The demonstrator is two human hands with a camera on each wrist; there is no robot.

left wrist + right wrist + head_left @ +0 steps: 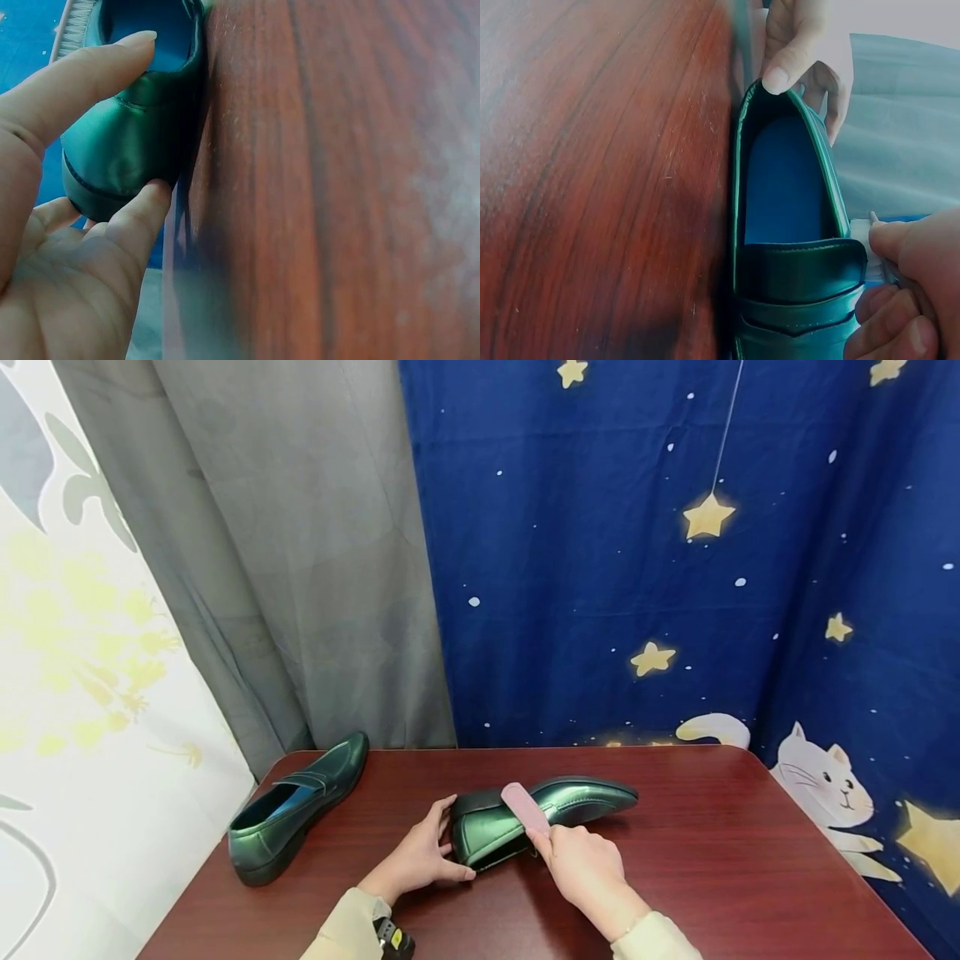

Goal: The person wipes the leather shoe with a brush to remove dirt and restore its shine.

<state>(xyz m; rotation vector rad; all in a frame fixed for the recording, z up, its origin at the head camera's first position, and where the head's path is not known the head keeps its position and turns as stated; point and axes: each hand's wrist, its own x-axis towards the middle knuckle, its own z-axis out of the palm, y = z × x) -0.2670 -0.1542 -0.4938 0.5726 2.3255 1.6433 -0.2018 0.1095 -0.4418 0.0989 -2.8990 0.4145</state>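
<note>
A shiny green loafer (581,797) lies tipped on its side on the table, toe to the right and opening towards me. My left hand (420,856) grips its heel. In the left wrist view, the thumb (112,64) reaches over the collar and the other fingers are round the heel. My right hand (587,864) holds a pink-backed brush (525,807) by its handle. White bristles (860,236) are against the shoe's upward-facing side, near the strap. The blue insole (784,187) shows in the right wrist view.
The matching green loafer (300,802) stands upright at the table's left edge, toe pointing away. Beneath everything is a reddish-brown wooden table (720,860). A grey curtain (322,568) and a blue star-patterned curtain (570,568) hang behind its far edge.
</note>
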